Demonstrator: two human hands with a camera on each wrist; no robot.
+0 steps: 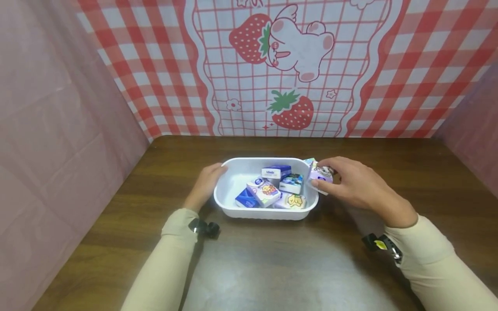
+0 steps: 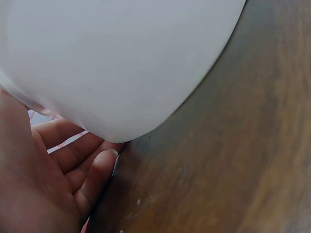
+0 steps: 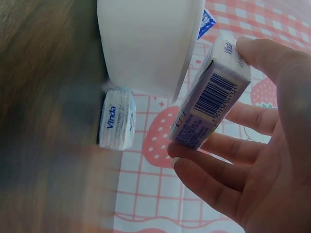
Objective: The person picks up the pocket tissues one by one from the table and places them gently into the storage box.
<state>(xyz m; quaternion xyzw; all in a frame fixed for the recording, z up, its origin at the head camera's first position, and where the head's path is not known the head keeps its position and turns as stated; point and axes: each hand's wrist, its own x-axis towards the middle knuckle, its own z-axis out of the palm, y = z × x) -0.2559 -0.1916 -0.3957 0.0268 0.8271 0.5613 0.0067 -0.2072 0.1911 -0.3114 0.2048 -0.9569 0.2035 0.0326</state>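
A white plastic tub (image 1: 254, 213) stands on the table, with several small tissue packs inside, among them a blue and white pack (image 1: 271, 173) and a cartoon-print pack (image 1: 264, 192). My left hand (image 1: 206, 183) holds the tub's left end at the rim; in the left wrist view its fingers (image 2: 77, 155) lie against the outer wall. Just over the right rim, my right hand (image 1: 355, 185) pinches a purple and white tissue pack (image 1: 321, 172) between thumb and fingers. The right wrist view shows that pack's barcode side (image 3: 214, 94), tilted and apart from the tub.
Another Vinda tissue pack (image 3: 116, 120) lies on the table outside the tub's right end, partly hidden in the head view. The brown wooden table (image 1: 249, 268) ends at a red-and-white checked cloth (image 1: 163, 77) behind. Pinkish cloth (image 1: 58, 129) hangs at the left side.
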